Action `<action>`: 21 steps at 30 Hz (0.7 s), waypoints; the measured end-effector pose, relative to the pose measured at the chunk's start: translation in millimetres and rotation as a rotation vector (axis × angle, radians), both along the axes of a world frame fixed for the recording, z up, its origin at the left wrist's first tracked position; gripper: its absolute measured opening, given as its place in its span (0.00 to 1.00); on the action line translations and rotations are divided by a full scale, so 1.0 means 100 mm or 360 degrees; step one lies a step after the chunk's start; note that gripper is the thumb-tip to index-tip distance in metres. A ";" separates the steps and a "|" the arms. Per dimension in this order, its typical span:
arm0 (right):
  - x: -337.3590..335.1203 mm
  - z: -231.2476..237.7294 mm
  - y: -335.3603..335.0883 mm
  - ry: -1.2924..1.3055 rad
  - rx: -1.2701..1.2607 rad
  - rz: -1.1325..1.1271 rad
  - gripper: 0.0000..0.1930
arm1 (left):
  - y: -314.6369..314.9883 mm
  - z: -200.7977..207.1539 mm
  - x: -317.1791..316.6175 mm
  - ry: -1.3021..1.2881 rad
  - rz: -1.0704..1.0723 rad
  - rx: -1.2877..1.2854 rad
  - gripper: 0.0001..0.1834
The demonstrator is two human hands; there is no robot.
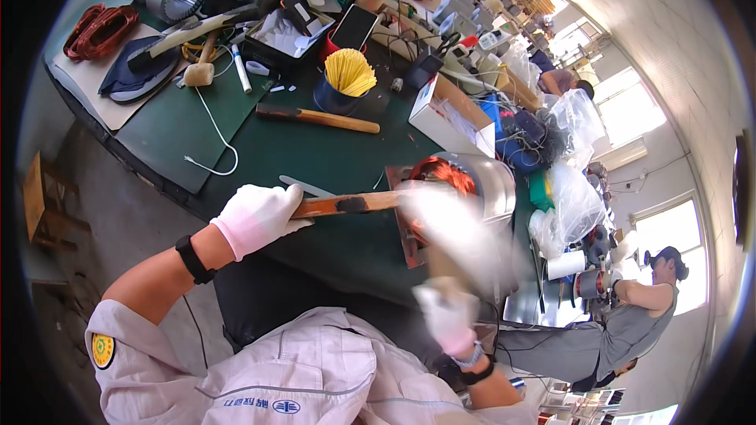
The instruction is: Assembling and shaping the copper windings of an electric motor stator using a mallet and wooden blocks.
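here, we look down upon a dark green bench (pixel 272 153), on whose right part sits a metal-cased stator (pixel 496 185) with copper-coloured windings (pixel 445 171). we note the left hand (pixel 260 219), white-gloved, its fingers closed around one end of a wooden bar (pixel 346 205); the bar bears a dark patch and points rightward to the windings, though we cannot tell whether its far end touches them. we find the right hand (pixel 447 315), likewise gloved and somewhat blurred, curled about the handle of a pale mallet (pixel 465 228); the mallet's head is a white smear before the stator, and we cannot tell whether it meets the bar. at the stator's left side we observe a reddish-brown plate (pixel 411 248).

beyond the bar we see a slim pale strip (pixel 305 186) and, farther back, a wooden-handled tool (pixel 323 118) lying flat. behind this we mark a dark blue cup (pixel 332 99) packed with yellow sticks (pixel 350 71), with an open white box (pixel 430 112) to the right. at left we distinguish a marker (pixel 241 69), a wood-headed hammer (pixel 199 74) and a red coil (pixel 100 31). at far right we see a co-worker (pixel 638 323) in grey, beside another metal cylinder (pixel 589 284).
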State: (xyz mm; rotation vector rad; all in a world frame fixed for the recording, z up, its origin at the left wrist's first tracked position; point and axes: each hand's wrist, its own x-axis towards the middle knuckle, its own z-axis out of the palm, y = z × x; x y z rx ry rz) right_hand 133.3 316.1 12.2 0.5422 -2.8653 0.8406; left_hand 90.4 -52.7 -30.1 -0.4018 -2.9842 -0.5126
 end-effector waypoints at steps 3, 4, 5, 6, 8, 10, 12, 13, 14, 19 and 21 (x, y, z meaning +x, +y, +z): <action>-0.08 -0.15 0.07 -0.0232 -0.0036 -0.0039 0.14 | -0.05 -0.06 -0.05 0.0086 0.0005 -0.0080 0.24; 0.13 0.18 -0.01 -0.0186 -0.0088 -0.0025 0.14 | -0.08 -0.11 0.02 0.0059 -0.0011 -0.0086 0.24; 0.09 0.46 -0.08 -0.0179 -0.0172 -0.0103 0.13 | -0.12 -0.14 0.05 0.0124 0.0015 -0.0067 0.24; 0.01 0.73 -0.13 -0.0143 -0.0255 -0.0177 0.12 | -0.14 -0.14 0.04 0.0216 0.0044 -0.0047 0.24; 0.06 1.08 -0.23 0.0118 -0.1223 -0.0315 0.08 | -0.13 -0.18 -0.01 0.0220 0.0041 0.0009 0.24; 0.04 1.09 -0.04 -0.0115 -0.2002 0.0525 0.06 | -0.12 -0.19 -0.04 0.0261 0.0048 0.0023 0.24; 0.05 0.65 -0.09 0.0278 -0.1163 0.0227 0.08 | -0.08 -0.10 -0.08 0.0198 0.0062 -0.0010 0.24; -0.09 0.25 -0.03 -0.0120 -0.0561 0.0033 0.10 | -0.05 -0.06 -0.09 0.0136 0.0060 -0.0050 0.23; -0.24 -0.10 -0.05 -0.0515 0.0046 -0.0130 0.12 | -0.07 -0.05 -0.04 0.0135 0.0073 -0.0059 0.23; 0.30 0.03 0.16 -0.0459 0.0034 -0.0095 0.16 | -0.18 0.00 0.31 0.0051 0.0166 0.0155 0.25; 0.11 0.44 0.25 -0.0244 0.0017 -0.0184 0.12 | -0.19 0.10 0.29 -0.0128 0.0183 0.0425 0.23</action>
